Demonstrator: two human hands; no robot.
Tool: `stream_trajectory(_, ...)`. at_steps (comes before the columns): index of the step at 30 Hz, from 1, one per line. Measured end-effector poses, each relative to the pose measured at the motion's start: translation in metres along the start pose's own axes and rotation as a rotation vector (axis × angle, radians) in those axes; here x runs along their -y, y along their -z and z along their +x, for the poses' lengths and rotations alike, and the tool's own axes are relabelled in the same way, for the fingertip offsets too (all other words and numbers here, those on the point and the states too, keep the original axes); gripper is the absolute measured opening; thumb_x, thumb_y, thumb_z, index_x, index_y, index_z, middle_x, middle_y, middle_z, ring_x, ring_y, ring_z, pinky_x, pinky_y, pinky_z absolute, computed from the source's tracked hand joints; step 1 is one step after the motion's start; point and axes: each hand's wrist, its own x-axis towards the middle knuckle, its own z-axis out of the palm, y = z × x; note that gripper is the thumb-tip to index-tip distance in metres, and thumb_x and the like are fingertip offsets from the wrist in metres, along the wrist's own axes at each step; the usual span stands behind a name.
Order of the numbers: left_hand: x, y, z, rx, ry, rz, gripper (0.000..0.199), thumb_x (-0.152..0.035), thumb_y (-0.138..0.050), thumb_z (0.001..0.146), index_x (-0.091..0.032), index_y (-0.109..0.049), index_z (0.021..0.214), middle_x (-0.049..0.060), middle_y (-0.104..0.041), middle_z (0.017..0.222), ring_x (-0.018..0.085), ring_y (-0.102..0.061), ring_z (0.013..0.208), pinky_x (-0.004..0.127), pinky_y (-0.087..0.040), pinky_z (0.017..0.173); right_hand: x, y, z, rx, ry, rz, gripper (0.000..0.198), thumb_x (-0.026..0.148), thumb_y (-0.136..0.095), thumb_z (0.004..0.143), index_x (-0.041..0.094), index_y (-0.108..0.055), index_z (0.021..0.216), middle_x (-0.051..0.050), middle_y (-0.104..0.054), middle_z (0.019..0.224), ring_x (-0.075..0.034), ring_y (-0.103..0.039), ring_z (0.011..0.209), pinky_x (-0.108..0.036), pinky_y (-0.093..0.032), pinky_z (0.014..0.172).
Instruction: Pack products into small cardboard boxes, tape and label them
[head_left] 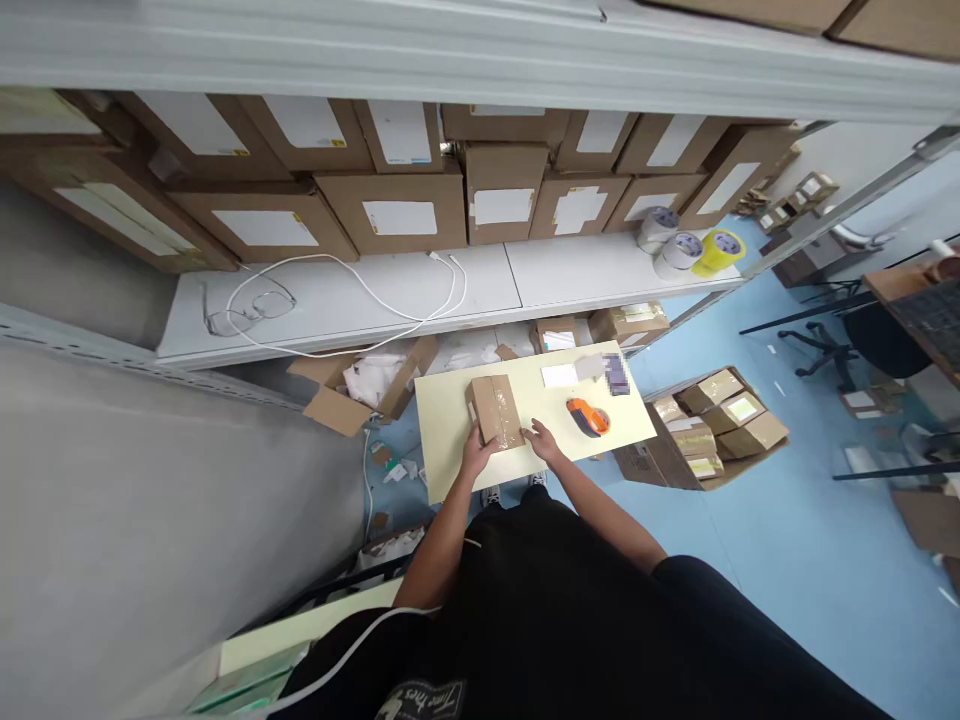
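A small cardboard box [495, 408] with clear tape across its top lies on a pale yellow tabletop [442, 470]. My left hand [475, 452] grips its near left corner. Close to the box's near right corner is my right hand [541, 442], fingers stretched and apart, holding nothing. To the right on the same table rests an orange and dark blue tape dispenser [587, 417]. Behind it are a white label sheet [559, 376] and a blurred-out dark item [616, 374].
Labelled cartons [401, 215] line the shelf [480, 285], along with a white cable [360, 283], glasses [251, 312] and tape rolls [679, 255]. An open carton [375, 385] stands left behind the table. A large box of smaller parcels [660, 465] sits on the floor at right.
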Motion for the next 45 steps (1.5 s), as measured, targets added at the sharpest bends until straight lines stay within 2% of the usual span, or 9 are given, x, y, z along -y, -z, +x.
stream_trajectory(3,-0.01,0.0,0.008,0.063,0.026,-0.058,0.085,-0.057,-0.079,0.077,-0.017,-0.054,0.149,0.016,-0.07,0.138,0.034,-0.068,0.125,0.052,-0.05,0.112,0.01,-0.016,-0.001,0.076,0.093,0.052,0.044,0.048,-0.068,0.081,0.023,-0.071,0.117,-0.008,-0.076,0.11,-0.028,-0.07,0.101,-0.043,-0.055,0.095)
stream_trajectory(6,-0.023,-0.005,0.016,0.125,0.008,-0.067,0.081,-0.054,-0.078,0.08,-0.018,-0.056,0.148,0.015,-0.07,0.138,0.033,-0.066,0.129,0.053,-0.049,0.114,0.019,-0.011,-0.005,-0.028,0.185,0.102,0.043,0.045,-0.07,0.079,0.025,-0.071,0.117,-0.005,-0.076,0.109,-0.027,-0.068,0.101,-0.045,-0.054,0.097)
stream_trajectory(13,-0.091,-0.06,0.027,0.359,-0.111,-0.068,0.085,-0.047,-0.075,0.089,-0.023,-0.04,0.163,0.009,-0.056,0.157,0.031,-0.052,0.146,0.044,-0.041,0.124,0.026,0.064,-0.038,-0.224,0.281,0.432,0.052,0.046,-0.078,0.077,0.029,-0.066,0.125,-0.006,-0.07,0.131,-0.029,-0.061,0.126,-0.045,-0.054,0.102)
stream_trajectory(20,-0.153,-0.192,0.013,0.598,-0.23,0.091,0.081,-0.048,-0.067,0.095,-0.025,-0.035,0.166,0.007,-0.047,0.165,0.029,-0.046,0.152,0.04,-0.042,0.124,0.0,0.173,-0.085,-0.507,0.312,0.652,0.066,0.057,-0.076,0.081,0.026,-0.061,0.137,-0.009,-0.072,0.132,-0.029,-0.067,0.121,-0.043,-0.054,0.106)
stream_trajectory(29,-0.136,-0.406,-0.021,1.0,-0.108,0.264,0.078,-0.049,-0.064,0.096,-0.021,-0.039,0.164,0.011,-0.056,0.157,0.029,-0.057,0.143,0.044,-0.045,0.121,-0.112,0.303,-0.116,-0.845,-0.058,0.747,0.064,0.051,-0.065,0.085,0.02,-0.06,0.14,-0.012,-0.078,0.114,-0.031,-0.073,0.107,-0.043,-0.06,0.093)
stream_trajectory(34,-0.153,-0.547,-0.028,1.139,-0.181,0.285,0.081,-0.039,-0.058,0.099,-0.023,-0.022,0.17,0.008,-0.049,0.163,0.027,-0.049,0.149,0.046,-0.04,0.124,-0.149,0.423,-0.119,-1.012,0.05,0.82,0.071,0.048,-0.065,0.085,0.019,-0.053,0.148,-0.015,-0.069,0.138,-0.031,-0.065,0.129,-0.046,-0.053,0.109)
stream_trajectory(37,-0.179,-0.62,-0.021,1.044,-0.313,0.284,0.081,-0.034,-0.053,0.101,-0.026,-0.014,0.171,0.006,-0.035,0.171,0.025,-0.023,0.162,0.043,-0.028,0.131,-0.158,0.5,-0.12,-1.168,0.017,0.757,0.075,0.049,-0.064,0.086,0.021,-0.048,0.154,-0.014,-0.051,0.16,-0.03,-0.047,0.15,-0.046,-0.044,0.12)
stream_trajectory(40,-0.195,-0.655,-0.01,0.954,-0.394,0.311,0.078,-0.036,-0.049,0.103,-0.027,-0.013,0.171,0.002,-0.029,0.174,0.023,-0.019,0.163,0.041,-0.026,0.132,-0.165,0.545,-0.12,-1.219,0.025,0.754,0.079,0.049,-0.062,0.087,0.02,-0.043,0.158,-0.015,-0.043,0.166,-0.03,-0.043,0.153,-0.047,-0.039,0.124)
stream_trajectory(45,-0.188,-0.645,0.003,0.926,-0.349,0.307,0.067,-0.045,-0.056,0.1,-0.024,-0.043,0.162,0.008,-0.048,0.164,0.028,-0.04,0.155,0.044,-0.039,0.125,-0.17,0.554,-0.111,-1.126,0.149,0.758,0.077,0.048,-0.066,0.086,0.02,-0.048,0.155,-0.016,-0.054,0.157,-0.03,-0.052,0.146,-0.048,-0.043,0.121)
